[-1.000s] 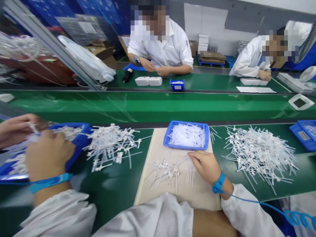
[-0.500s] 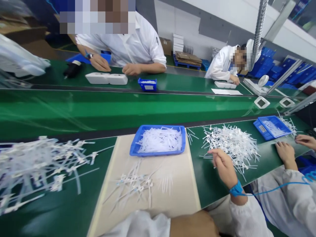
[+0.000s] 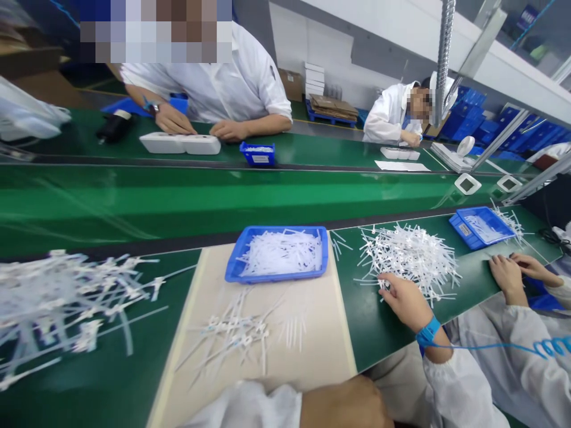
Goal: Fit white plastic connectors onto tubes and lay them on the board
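Note:
My right hand (image 3: pixel 405 303), with a blue wrist strap (image 3: pixel 428 331), is at the near left edge of a pile of thin white tubes with small white connectors (image 3: pixel 410 255). Its thumb and index finger close on one of these pieces. At the bottom edge lies my left hand (image 3: pixel 352 404), its fingers out of sight, so its grip cannot be told. On the beige mat (image 3: pixel 321 356) in front of me are several tubes with connectors (image 3: pixel 241 336) and a small row of short clear tubes (image 3: pixel 293 330). A blue tray (image 3: pixel 234 261) full of short tubes stands behind them.
A larger heap of tubed pieces (image 3: pixel 66 303) covers the left of the green table. To the right are a co-worker's hands (image 3: pixel 508 276) and another blue tray (image 3: pixel 461 229). Across the green belt (image 3: pixel 178 199), two people handle white housings (image 3: pixel 178 144).
My right hand has lowered onto the pile's edge, its thumb and index finger coming together. The co-worker's hands at right have moved closer together. The whole view has shifted slightly.

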The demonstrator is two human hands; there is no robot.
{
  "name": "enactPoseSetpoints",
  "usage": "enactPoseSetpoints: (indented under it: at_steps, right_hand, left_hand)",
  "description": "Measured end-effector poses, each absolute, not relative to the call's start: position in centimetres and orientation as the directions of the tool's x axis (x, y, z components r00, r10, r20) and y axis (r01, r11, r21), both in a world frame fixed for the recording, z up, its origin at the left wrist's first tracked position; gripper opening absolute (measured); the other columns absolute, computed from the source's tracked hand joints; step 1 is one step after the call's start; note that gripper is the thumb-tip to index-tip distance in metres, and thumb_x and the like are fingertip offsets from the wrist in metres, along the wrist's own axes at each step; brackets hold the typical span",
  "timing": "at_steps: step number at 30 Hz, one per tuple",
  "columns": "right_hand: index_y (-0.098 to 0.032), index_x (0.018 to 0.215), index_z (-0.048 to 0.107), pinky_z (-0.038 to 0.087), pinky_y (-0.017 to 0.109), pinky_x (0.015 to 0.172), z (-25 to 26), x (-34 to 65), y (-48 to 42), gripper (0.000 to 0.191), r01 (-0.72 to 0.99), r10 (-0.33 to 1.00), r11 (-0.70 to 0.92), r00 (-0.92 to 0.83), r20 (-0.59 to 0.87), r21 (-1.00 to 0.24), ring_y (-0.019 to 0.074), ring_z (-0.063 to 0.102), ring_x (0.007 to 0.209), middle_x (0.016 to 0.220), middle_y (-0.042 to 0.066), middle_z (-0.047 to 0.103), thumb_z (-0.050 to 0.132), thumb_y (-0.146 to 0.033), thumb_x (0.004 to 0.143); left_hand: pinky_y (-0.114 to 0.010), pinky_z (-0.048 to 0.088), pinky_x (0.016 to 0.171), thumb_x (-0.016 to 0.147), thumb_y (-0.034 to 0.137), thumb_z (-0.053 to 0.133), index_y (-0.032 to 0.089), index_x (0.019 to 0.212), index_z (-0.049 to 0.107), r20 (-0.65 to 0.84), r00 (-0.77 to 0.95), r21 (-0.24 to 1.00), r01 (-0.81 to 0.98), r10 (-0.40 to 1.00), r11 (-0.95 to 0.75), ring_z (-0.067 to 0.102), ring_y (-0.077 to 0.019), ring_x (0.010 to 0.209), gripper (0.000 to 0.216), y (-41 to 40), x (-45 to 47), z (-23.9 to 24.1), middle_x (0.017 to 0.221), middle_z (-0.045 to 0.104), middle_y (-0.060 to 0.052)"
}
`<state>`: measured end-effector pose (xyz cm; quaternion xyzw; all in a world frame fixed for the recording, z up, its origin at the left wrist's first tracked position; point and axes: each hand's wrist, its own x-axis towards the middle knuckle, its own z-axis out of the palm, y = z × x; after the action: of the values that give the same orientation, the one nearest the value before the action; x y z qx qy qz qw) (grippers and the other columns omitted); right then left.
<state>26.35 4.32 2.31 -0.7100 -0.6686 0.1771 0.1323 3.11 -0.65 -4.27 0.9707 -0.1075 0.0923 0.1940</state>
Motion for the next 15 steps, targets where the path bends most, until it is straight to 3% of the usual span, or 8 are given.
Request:
enactPoseSetpoints:
  at_steps: [6,11,15]
  right_hand:
    - [-0.022,0.122,0.067,0.037,0.029,0.068,3.0,25.6,5.0,0.022,0.953,0.994,-0.052,0.020,-0.110,-0.297,0.0239,0.070,0.074,0.072,-0.001,0.068,0.062,-0.017,0.102]
    - [-0.023,0.111,0.063,0.036,0.027,0.067,3.4,25.7,5.2,0.013,0.912,0.993,-0.011,-0.038,-0.112,-0.410,0.0198,0.064,0.067,0.068,-0.005,0.064,0.064,-0.017,0.100]
    - [-0.024,0.104,0.062,0.039,0.027,0.066,4.2,25.6,5.1,0.004,0.857,0.997,0.018,-0.051,-0.050,-0.515,0.0180,0.060,0.062,0.066,-0.007,0.060,0.064,-0.022,0.100]
  left_hand:
    - [-0.034,0.036,0.044,0.092,0.028,0.080,0.022,0.070,0.067,0.209,0.961,0.401,-0.252,-0.180,-0.880,0.063,-0.0167,0.050,0.027,-0.4,3.0,-3.5,0.072,0.076,0.000]
    - [-0.034,0.040,0.043,0.091,0.031,0.081,0.023,0.074,0.071,0.208,0.949,0.396,-0.304,-0.238,-0.867,0.065,-0.0182,0.052,0.021,-1.0,3.7,-5.8,0.070,0.075,0.001]
    - [-0.038,0.035,0.039,0.091,0.033,0.082,0.025,0.078,0.074,0.192,0.962,0.371,-0.252,-0.192,-0.894,0.064,-0.0194,0.049,0.017,-1.9,4.4,-7.9,0.070,0.076,0.002]
